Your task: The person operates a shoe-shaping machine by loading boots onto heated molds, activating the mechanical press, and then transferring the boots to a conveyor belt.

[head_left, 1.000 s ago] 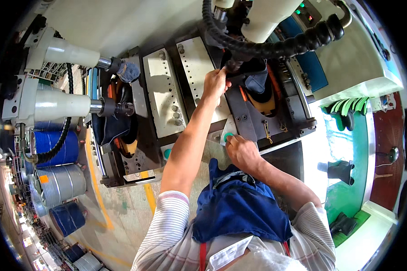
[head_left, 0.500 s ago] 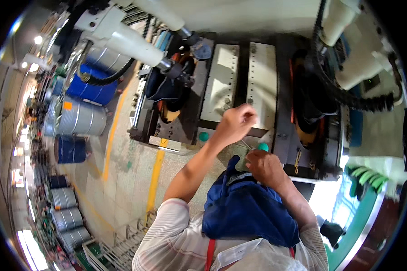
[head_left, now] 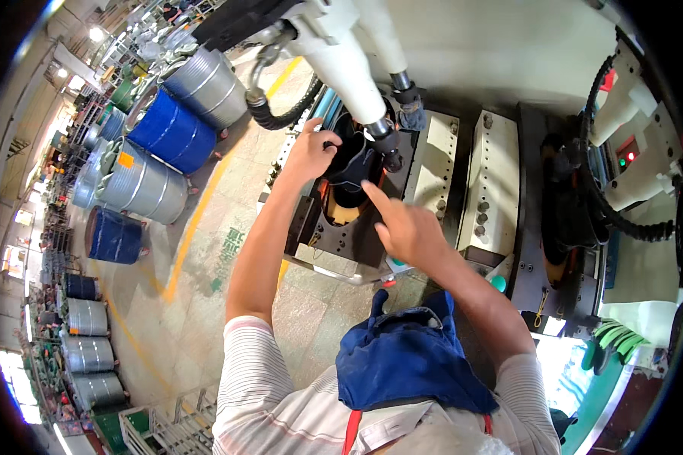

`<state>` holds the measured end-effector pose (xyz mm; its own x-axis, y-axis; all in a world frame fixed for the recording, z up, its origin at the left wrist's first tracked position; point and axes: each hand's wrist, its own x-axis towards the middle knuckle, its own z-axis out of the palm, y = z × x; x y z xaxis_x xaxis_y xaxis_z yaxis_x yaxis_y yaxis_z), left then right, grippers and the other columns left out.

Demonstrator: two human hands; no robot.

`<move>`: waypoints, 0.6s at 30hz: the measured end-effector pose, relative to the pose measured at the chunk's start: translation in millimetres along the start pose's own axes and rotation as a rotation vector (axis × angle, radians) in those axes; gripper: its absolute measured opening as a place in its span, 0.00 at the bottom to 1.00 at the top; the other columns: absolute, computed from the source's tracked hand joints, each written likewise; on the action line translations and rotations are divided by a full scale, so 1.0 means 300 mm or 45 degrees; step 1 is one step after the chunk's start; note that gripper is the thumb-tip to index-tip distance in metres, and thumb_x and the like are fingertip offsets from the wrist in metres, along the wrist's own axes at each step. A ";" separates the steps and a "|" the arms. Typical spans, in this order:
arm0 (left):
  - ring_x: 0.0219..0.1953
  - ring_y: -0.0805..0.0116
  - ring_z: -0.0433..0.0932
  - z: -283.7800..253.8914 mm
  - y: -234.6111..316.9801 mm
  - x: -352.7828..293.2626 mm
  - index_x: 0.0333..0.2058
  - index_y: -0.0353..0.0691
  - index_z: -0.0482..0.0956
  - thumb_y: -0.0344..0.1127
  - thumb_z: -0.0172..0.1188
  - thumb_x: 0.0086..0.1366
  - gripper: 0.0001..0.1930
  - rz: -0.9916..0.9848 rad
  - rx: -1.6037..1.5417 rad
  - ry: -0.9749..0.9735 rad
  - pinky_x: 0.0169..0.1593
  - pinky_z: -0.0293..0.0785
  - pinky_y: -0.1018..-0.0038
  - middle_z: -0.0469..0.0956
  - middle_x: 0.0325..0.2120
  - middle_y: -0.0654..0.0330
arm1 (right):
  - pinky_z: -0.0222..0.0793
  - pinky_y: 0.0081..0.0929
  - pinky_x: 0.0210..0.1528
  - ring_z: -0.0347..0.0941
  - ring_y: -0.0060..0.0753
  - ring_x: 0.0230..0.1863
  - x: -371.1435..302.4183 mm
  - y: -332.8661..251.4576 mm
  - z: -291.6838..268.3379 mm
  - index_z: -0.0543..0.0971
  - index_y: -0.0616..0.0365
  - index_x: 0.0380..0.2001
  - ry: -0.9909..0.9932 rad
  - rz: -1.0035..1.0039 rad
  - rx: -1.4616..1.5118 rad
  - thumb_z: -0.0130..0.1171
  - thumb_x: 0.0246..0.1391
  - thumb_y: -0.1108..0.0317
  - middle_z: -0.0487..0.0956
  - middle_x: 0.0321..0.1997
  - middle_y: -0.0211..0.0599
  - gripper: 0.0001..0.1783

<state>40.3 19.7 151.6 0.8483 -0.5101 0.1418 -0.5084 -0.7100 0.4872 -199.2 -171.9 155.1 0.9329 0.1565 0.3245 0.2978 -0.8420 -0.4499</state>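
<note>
Now the left hand is grasping the dark shoe upper in the mould; just beside it, the right hand is released, finger pointing.

Far left of the left hand, a grey drum carries a small square orange label on its wall. Below the left hand, green painted characters mark the floor beside a yellow floor line. Far right of the right hand, a machine panel shows red and green indicator lights.
</note>
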 end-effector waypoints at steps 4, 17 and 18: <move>0.63 0.47 0.78 -0.004 -0.004 0.115 0.44 0.50 0.91 0.23 0.60 0.58 0.19 0.379 0.288 -0.228 0.62 0.78 0.59 0.66 0.72 0.50 | 0.77 0.50 0.42 0.81 0.57 0.40 0.259 0.069 0.203 0.70 0.50 0.67 0.100 0.217 -0.103 0.67 0.57 0.70 0.81 0.39 0.47 0.34; 0.53 0.41 0.84 0.182 0.082 0.340 0.55 0.34 0.81 0.26 0.56 0.50 0.29 0.513 0.175 -0.891 0.54 0.82 0.58 0.84 0.46 0.35 | 0.75 0.26 0.37 0.78 0.25 0.31 0.162 0.266 0.402 0.78 0.70 0.58 0.449 1.182 1.301 0.60 0.57 0.78 0.85 0.37 0.38 0.24; 0.49 0.40 0.85 0.225 -0.003 0.384 0.55 0.32 0.81 0.24 0.57 0.49 0.30 0.570 -0.006 -0.865 0.50 0.83 0.58 0.85 0.41 0.34 | 0.75 0.26 0.37 0.78 0.25 0.30 0.175 0.239 0.402 0.78 0.70 0.59 0.456 1.132 1.171 0.59 0.57 0.78 0.85 0.37 0.38 0.25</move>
<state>128.5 -71.3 109.3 0.2891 -0.9295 -0.2291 -0.7763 -0.3677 0.5120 -104.3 -161.8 39.7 0.8181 -0.5247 -0.2352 -0.2216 0.0898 -0.9710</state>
